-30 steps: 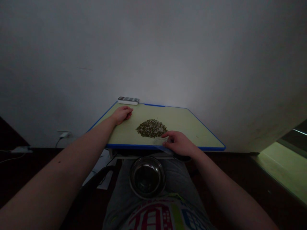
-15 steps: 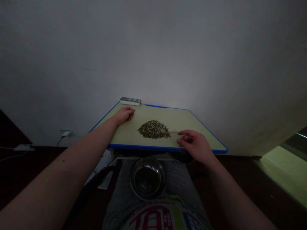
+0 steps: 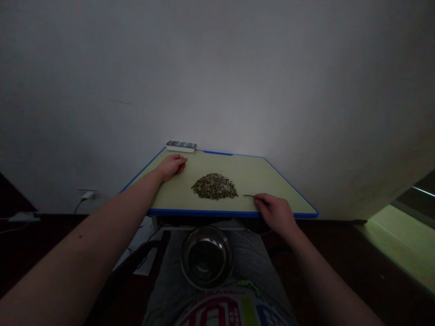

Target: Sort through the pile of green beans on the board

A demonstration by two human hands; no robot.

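A loose heap of small brown-green grains or seeds [image 3: 215, 186], with paler bits among them, lies on a light yellow-green tabletop [image 3: 243, 170]. My right hand [image 3: 276, 212] is closed round a thin dark tool [image 3: 249, 195], slender and slightly curved like tweezers. Its tip points left and stands a little apart from the heap's right edge. To the left of the heap, my left hand [image 3: 172, 166] rests on the table with fingers curled together. Whether anything is inside those fingers is hidden.
At the table's back left corner lies a white box-like object with a dark top [image 3: 181, 146]. A shiny metal bowl [image 3: 207, 258] sits on my lap below the blue table edge [image 3: 204, 213]. Behind the table rises a wall [image 3: 217, 81], with a plugged-in charger [image 3: 89, 195] at left.
My right hand has drawn the thin tool slightly back from the heap, and the tool now shows more sharply. My left hand stays in place. The whole view has shifted slightly.
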